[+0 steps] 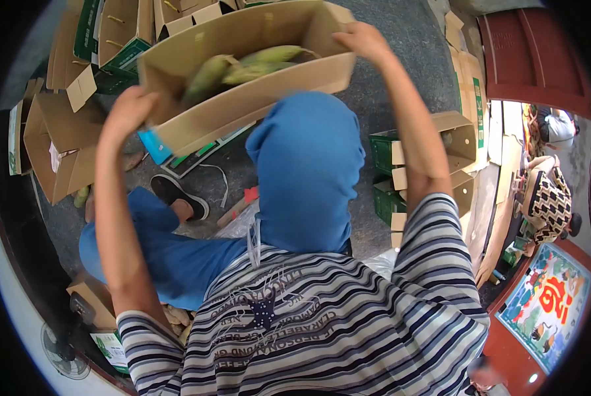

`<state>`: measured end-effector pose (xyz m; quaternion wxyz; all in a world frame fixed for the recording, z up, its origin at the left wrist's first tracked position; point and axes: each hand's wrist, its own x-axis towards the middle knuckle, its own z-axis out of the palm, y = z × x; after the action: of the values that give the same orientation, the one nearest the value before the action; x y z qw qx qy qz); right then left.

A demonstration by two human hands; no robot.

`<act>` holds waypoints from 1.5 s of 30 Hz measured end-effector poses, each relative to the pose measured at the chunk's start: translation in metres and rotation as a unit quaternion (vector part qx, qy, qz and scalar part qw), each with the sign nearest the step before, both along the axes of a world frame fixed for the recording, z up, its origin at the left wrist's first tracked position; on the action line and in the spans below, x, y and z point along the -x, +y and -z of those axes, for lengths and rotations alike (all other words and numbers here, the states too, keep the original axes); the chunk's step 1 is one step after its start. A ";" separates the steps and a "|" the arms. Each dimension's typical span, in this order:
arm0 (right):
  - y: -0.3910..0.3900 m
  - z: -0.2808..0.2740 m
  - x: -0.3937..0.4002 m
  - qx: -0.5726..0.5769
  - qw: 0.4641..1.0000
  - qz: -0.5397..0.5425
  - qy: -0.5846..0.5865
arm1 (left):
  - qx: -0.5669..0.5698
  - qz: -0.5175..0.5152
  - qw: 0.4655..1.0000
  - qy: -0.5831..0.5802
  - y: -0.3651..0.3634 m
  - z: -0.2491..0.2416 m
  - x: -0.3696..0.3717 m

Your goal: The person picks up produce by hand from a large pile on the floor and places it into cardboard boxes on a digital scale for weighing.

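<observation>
My left hand [132, 109] grips the near left end of a long open cardboard box [256, 99], its fingers closed on the wall. At the right end of the box, my right hand [364, 43] is closed on the upper rim. The box is raised above the floor and slightly tilted, its right end farther away. Inside lie several ears of corn [262, 64] in pale green husks, toward the middle and left. Part of the corn is hidden by the near wall.
Open cardboard boxes [61, 142] stand at the left, more [127, 33] at the upper left. Two green-and-brown boxes [440, 142] are stacked at the right. Below the held box are a blue object [153, 145] and a shoe [170, 193]. Other people [547, 198] are at far right.
</observation>
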<state>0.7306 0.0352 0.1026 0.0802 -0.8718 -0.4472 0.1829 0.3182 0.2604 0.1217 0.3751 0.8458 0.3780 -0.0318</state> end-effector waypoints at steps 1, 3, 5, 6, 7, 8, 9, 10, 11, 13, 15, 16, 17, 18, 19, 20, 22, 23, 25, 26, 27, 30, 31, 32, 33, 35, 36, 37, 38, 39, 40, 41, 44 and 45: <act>-0.017 -0.002 -0.026 0.011 1.000 0.009 -0.006 | 0.041 -0.008 0.999 -0.009 -0.019 -0.002 -0.033; -0.056 -0.007 -0.076 0.044 0.998 0.032 -0.039 | 0.117 0.010 0.993 -0.006 -0.049 0.014 -0.094; -0.105 -0.009 -0.132 0.047 0.993 0.071 -0.082 | 0.039 0.083 0.995 -0.041 -0.075 0.056 -0.157; -0.132 -0.013 -0.155 0.023 0.992 0.093 -0.077 | 0.026 0.084 0.996 -0.017 -0.101 0.044 -0.186; -0.151 -0.029 -0.167 0.044 0.988 0.099 -0.111 | 0.116 0.070 0.990 -0.023 -0.122 0.042 -0.207; -0.170 -0.040 -0.184 0.052 0.983 0.102 -0.145 | 0.137 0.081 0.987 -0.029 -0.141 0.054 -0.226; -0.188 -0.049 -0.187 -0.041 0.976 0.107 -0.185 | 0.101 0.089 0.989 -0.059 -0.163 0.079 -0.245; -0.190 -0.075 -0.177 0.010 0.965 0.121 -0.232 | 0.240 0.126 0.962 -0.030 -0.176 0.079 -0.257; -0.193 -0.078 -0.183 0.034 0.952 0.165 -0.254 | 0.322 0.159 0.930 -0.072 -0.177 0.082 -0.257; -0.218 -0.069 -0.197 0.035 0.934 0.221 -0.280 | 0.420 0.179 0.884 -0.095 -0.168 0.055 -0.243; -0.238 -0.036 -0.225 -0.024 0.926 0.236 -0.294 | 0.398 0.147 0.902 -0.076 -0.152 0.035 -0.223; -0.228 -0.020 -0.231 -0.023 0.930 0.243 -0.274 | 0.347 0.148 0.923 -0.079 -0.140 0.036 -0.210; -0.221 -0.002 -0.233 -0.016 0.935 0.249 -0.251 | 0.300 0.149 0.939 -0.080 -0.130 0.038 -0.193; -0.218 0.009 -0.227 -0.004 0.940 0.255 -0.228 | 0.283 0.128 0.948 -0.067 -0.121 0.031 -0.176; -0.194 0.002 -0.184 -0.054 0.959 0.184 -0.211 | 0.267 0.077 0.959 -0.056 -0.117 0.023 -0.159; -0.170 0.010 -0.154 -0.099 0.968 0.105 -0.205 | 0.253 0.065 0.964 -0.050 -0.110 0.017 -0.142; -0.128 0.016 -0.071 -0.154 0.977 0.040 -0.140 | 0.235 0.046 0.970 -0.042 -0.102 0.003 -0.108; -0.110 0.031 -0.049 -0.170 0.978 -0.024 -0.116 | 0.229 0.041 0.972 -0.041 -0.100 -0.005 -0.094; -0.102 0.074 -0.019 -0.147 0.982 -0.086 -0.078 | 0.210 0.044 0.976 -0.036 -0.097 -0.017 -0.063; -0.100 0.096 -0.010 -0.109 0.988 -0.087 -0.067 | 0.196 0.051 0.979 -0.036 -0.095 -0.022 -0.048; -0.103 0.115 -0.009 -0.074 0.992 -0.051 -0.090 | 0.180 0.057 0.981 -0.037 -0.093 -0.027 -0.035; -0.127 0.127 -0.026 0.085 0.988 0.035 -0.125 | 0.143 0.036 0.989 -0.033 -0.091 -0.047 0.000; -0.141 0.143 -0.043 0.051 0.988 0.037 -0.143 | 0.140 0.024 0.989 -0.042 -0.088 -0.047 0.014; -0.150 0.156 -0.055 0.017 0.986 0.039 -0.160 | 0.141 0.007 0.989 -0.039 -0.083 -0.045 0.027; -0.146 0.152 -0.057 0.024 0.985 0.051 -0.162 | 0.142 -0.011 0.989 -0.037 -0.079 -0.045 0.037; -0.145 0.146 -0.052 0.039 0.983 0.077 -0.162 | 0.143 -0.031 0.989 -0.027 -0.078 -0.044 0.053; -0.143 0.143 -0.051 0.046 0.982 0.076 -0.166 | 0.138 -0.037 0.990 -0.019 -0.077 -0.046 0.062; -0.138 0.140 -0.052 0.052 0.981 0.073 -0.170 | 0.132 -0.046 0.990 -0.010 -0.076 -0.049 0.071; -0.133 0.139 -0.051 0.059 0.980 0.071 -0.173 | 0.128 -0.054 0.990 -0.014 -0.073 -0.048 0.082; -0.126 0.136 -0.051 0.061 0.981 0.075 -0.170 | 0.126 -0.060 0.990 -0.019 -0.071 -0.045 0.092; -0.113 0.132 -0.056 0.118 0.981 0.075 -0.131 | 0.125 -0.065 0.990 -0.024 -0.071 -0.042 0.100; -0.095 0.128 -0.064 0.175 0.977 0.075 -0.094 | 0.115 -0.069 0.990 -0.033 -0.071 -0.039 0.105; -0.025 0.092 -0.043 0.068 0.994 -0.023 -0.080 | 0.099 -0.080 0.991 -0.048 -0.071 -0.037 0.103; 0.005 0.076 -0.028 -0.013 0.995 -0.051 -0.083 | 0.107 -0.084 0.990 -0.049 -0.071 -0.038 0.096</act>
<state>0.7582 0.0405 0.0270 0.0444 -0.8589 -0.4987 0.1077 0.2222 0.1892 0.1597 0.4827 0.7666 0.4234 0.0007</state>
